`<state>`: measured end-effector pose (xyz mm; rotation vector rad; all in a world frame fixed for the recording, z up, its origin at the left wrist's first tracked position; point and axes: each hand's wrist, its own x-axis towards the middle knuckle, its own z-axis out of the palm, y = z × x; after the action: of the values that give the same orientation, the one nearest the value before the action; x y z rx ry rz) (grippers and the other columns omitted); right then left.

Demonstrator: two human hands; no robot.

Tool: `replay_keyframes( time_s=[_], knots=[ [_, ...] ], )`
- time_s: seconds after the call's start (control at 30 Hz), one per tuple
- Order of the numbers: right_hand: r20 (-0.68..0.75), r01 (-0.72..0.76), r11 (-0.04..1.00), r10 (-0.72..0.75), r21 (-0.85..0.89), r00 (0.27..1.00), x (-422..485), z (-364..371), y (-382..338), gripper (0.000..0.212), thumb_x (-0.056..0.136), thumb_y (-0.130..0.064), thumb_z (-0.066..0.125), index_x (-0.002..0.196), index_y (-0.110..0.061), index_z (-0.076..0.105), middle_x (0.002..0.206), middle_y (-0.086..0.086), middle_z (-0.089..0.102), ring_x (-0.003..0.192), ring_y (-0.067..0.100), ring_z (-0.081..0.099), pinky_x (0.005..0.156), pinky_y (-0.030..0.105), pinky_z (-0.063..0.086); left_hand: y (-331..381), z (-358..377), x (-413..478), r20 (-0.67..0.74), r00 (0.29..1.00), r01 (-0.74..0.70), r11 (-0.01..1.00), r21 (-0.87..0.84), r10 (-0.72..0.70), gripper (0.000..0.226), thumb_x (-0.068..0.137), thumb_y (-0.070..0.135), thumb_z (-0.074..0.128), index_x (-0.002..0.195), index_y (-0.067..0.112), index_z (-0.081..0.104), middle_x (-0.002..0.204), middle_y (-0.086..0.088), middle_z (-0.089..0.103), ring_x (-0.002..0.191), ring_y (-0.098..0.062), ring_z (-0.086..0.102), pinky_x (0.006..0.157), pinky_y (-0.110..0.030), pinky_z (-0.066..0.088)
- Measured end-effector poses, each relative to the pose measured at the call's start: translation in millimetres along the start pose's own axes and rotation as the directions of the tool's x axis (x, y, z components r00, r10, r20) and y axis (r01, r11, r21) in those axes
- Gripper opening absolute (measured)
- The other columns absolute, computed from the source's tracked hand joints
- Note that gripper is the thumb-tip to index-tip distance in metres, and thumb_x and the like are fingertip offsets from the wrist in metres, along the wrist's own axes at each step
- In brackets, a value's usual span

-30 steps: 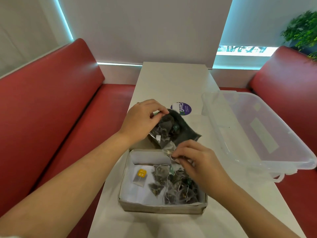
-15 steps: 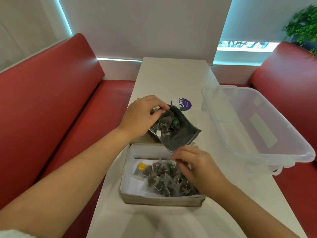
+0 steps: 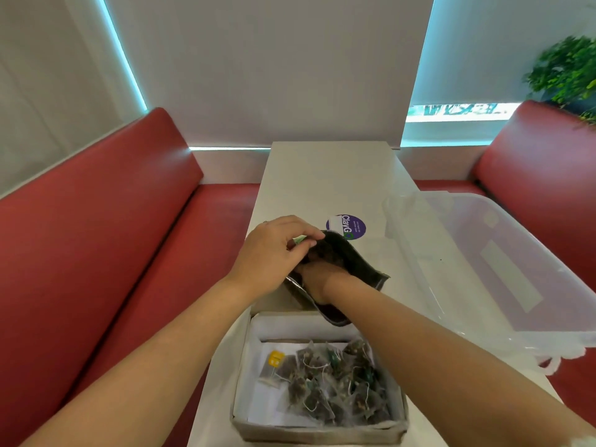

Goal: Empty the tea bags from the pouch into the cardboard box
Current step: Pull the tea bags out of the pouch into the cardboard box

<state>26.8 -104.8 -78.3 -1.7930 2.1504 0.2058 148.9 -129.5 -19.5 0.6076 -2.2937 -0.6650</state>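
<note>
The left hand [image 3: 274, 253] has its fingers [image 3: 306, 244] curled over the top rim of the dark pouch [image 3: 361, 266], pinching it so the mouth gapes toward the person. The right hand [image 3: 317, 280] is pushed into that mouth past the knuckles (its fingers are buried inside the pouch, so I cannot tell whether they are spread or closed on anything). Just below the left fingers and nearer the person, the pouch's lower lip sits at the far wall of the cardboard box [image 3: 317, 434], which stands on the white counter [image 3: 332, 175]. In the box, well short of both sets of fingers, lies a heap of mesh tea bags [image 3: 335, 382], and to its left one flat bag with a yellow tag [image 3: 275, 359]. Beyond the left fingers a round purple sticker [image 3: 351, 225] lies on the counter; to the right of the right hand stands a clear plastic tub [image 3: 500, 269]. Red benches [image 3: 96, 221] flank the counter.
</note>
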Motion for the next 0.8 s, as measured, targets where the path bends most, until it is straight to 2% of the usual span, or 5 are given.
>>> replay_keyframes(
  time_s=[0.2,0.33,0.43,0.63,0.8],
  knots=[
    [-0.145,-0.024,0.986,0.048,0.165,0.988,13.4,11.0,0.5,0.027,0.095,-0.022,0.049,0.119,-0.016,0.055,0.114,0.01,0.06,0.103,0.028,0.058,0.097,0.039,0.046,0.2,-1.1,1.9,-0.009,1.0,-0.01,1.0,-0.015,0.01,0.018,0.087,0.014,0.067,0.097,0.026,0.074,0.097,0.016,0.07,0.075,0.001,0.059,0.068,-0.012,0.044],
    [-0.129,-0.001,1.0,-0.001,-0.014,0.992,-5.2,8.9,13.3,0.023,0.094,-0.028,0.05,0.109,-0.013,0.058,0.094,0.009,0.06,0.085,0.025,0.056,0.083,0.032,0.045,-4.2,-3.5,2.4,-0.02,1.0,0.0,1.0,-0.031,-0.001,0.016,0.087,0.016,0.067,0.097,0.027,0.074,0.096,0.016,0.069,0.069,-0.009,0.061,0.065,-0.017,0.047],
    [-0.212,-0.015,0.99,0.045,0.142,0.976,-37.5,-6.6,9.8,0.016,0.089,-0.014,0.054,0.099,-0.007,0.064,0.091,0.011,0.063,0.084,0.028,0.059,0.076,0.034,0.047,-6.5,-4.7,2.3,-0.025,1.0,0.004,1.0,-0.022,-0.005,0.017,0.087,0.016,0.067,0.097,0.028,0.073,0.097,0.017,0.069,0.072,-0.011,0.062,0.066,-0.018,0.048],
    [-0.633,0.341,0.915,-0.135,0.216,0.762,-121.7,-1.9,16.6,0.015,0.085,-0.006,0.062,0.093,-0.013,0.072,0.096,0.001,0.064,0.085,0.015,0.062,0.075,0.024,0.052,-3.9,-1.8,-0.3,-0.001,1.0,0.006,1.0,0.007,-0.006,0.016,0.088,0.022,0.065,0.1,0.03,0.072,0.1,0.017,0.068,0.074,-0.009,0.061,0.068,-0.025,0.053],
    [-0.67,0.519,0.783,-0.184,0.342,0.719,-169.5,21.4,25.4,0.015,0.083,-0.007,0.067,0.092,-0.018,0.072,0.096,-0.009,0.063,0.087,0.0,0.058,0.078,0.011,0.049,-1.2,2.2,-1.4,-0.006,1.0,0.016,1.0,-0.004,-0.016,0.015,0.088,0.023,0.065,0.097,0.031,0.072,0.099,0.016,0.068,0.073,-0.012,0.062,0.07,-0.037,0.054]
  ],
)
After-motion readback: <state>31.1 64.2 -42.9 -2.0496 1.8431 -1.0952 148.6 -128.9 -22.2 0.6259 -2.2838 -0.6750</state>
